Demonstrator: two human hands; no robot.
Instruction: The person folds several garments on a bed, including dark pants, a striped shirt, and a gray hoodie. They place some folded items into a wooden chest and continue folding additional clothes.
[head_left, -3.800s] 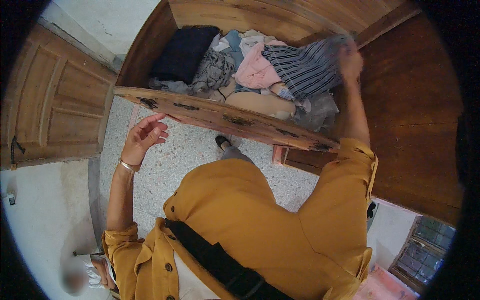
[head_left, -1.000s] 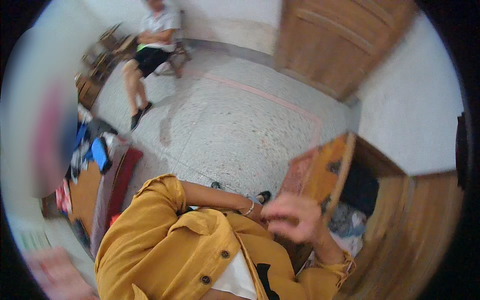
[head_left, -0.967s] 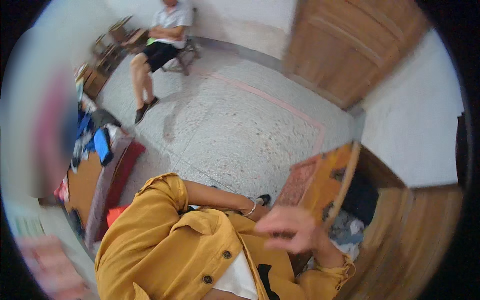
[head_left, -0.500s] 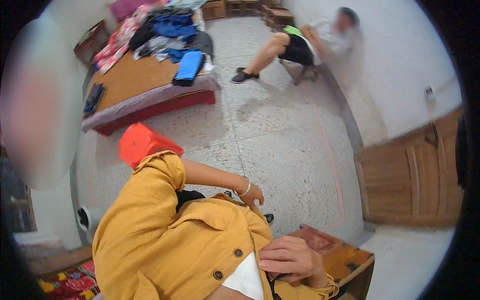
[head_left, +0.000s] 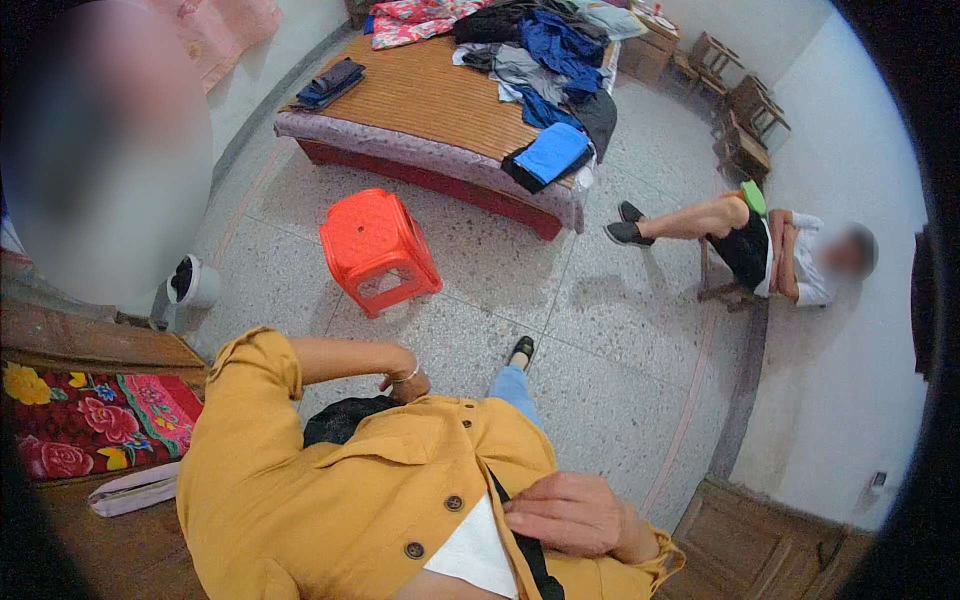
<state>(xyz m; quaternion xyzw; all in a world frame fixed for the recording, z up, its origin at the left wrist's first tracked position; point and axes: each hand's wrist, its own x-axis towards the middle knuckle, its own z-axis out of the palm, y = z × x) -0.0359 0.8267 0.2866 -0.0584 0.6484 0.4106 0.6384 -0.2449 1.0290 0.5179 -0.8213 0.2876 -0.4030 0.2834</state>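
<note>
My left hand (head_left: 410, 381), with a bracelet at the wrist, hangs in front of my waist. Its fingers are mostly hidden. Beside it lies a black bag-like thing (head_left: 345, 418), partly covered by my yellow jacket (head_left: 370, 475). My right hand (head_left: 572, 514) rests on my chest with its fingers curled over a black strap (head_left: 532, 565), next to my white undershirt (head_left: 470, 555). A red plastic stool (head_left: 375, 240) stands on the floor ahead, apart from both hands.
A bed (head_left: 430, 95) holds a clothes heap (head_left: 560, 50), a folded blue garment (head_left: 553, 152) and dark folded clothes (head_left: 330, 83). A person (head_left: 785, 250) sits by the right wall. Small wooden chairs (head_left: 745, 140) stand behind; a white bucket (head_left: 195, 283) is at left.
My view has turned, so the stool is no longer behind my arm and the bed sits further right. My left hand has drawn back toward my waist. My right hand stays at my chest.
</note>
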